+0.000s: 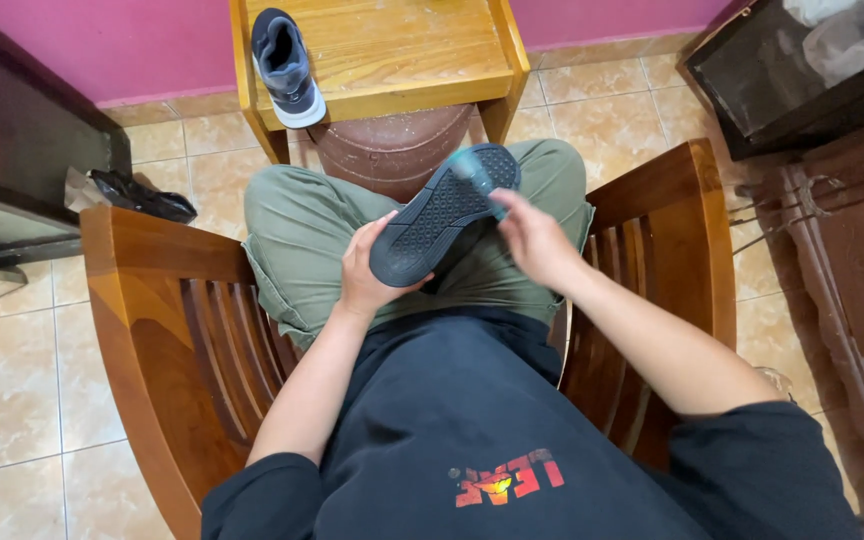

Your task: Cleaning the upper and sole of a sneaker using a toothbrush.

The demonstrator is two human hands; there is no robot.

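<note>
Occupying the lower frame: wooden armchair [152,300], seated person in green trousers; yellow wooden table [392,50] at top centre bearing a grey sneaker [287,65]. Centre frame: dark shoe [442,212], sole upward (over the lap), left hand [372,270] grasping its heel. Right hand [537,240] grips a small blurred bluish object [474,175] against the sole's toe end.

two shoes [444,213], one chair [167,300], one table [392,50]

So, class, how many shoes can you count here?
2. One shoe is held sole-up over the lap by the left hand; another shoe sits on the wooden table.
</note>
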